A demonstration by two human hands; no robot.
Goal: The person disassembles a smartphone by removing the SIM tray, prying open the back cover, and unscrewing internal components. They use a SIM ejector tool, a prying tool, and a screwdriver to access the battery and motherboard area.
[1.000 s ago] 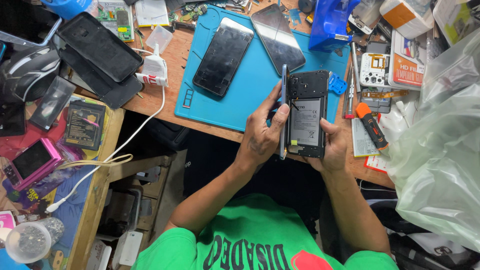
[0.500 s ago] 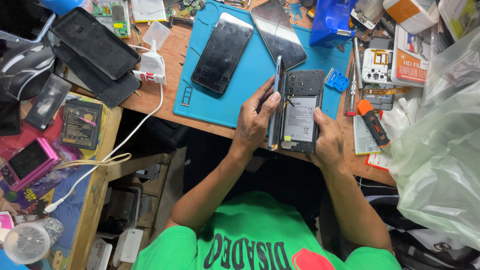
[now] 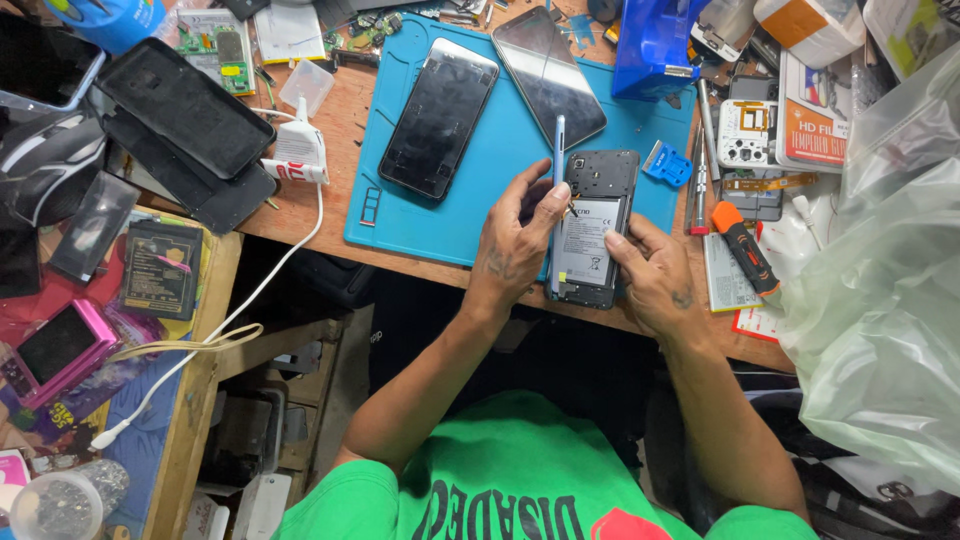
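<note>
While the right hand [image 3: 655,275] steadied the opened phone [image 3: 592,225] on the blue mat [image 3: 480,170] at the table's near edge, fingers clamped on its side, the left hand [image 3: 520,235] pinched a thin blue tool [image 3: 557,175] along its seam, apparently to pry.

Left hand [image 3: 515,240] and right hand [image 3: 655,275] — seemingly gripping.

A white battery label [image 3: 583,243] is seen inside the opened phone; two dark screens [image 3: 438,117] are laid on the blue mat [image 3: 480,190], with an orange-white box [image 3: 812,95] off right.
</note>
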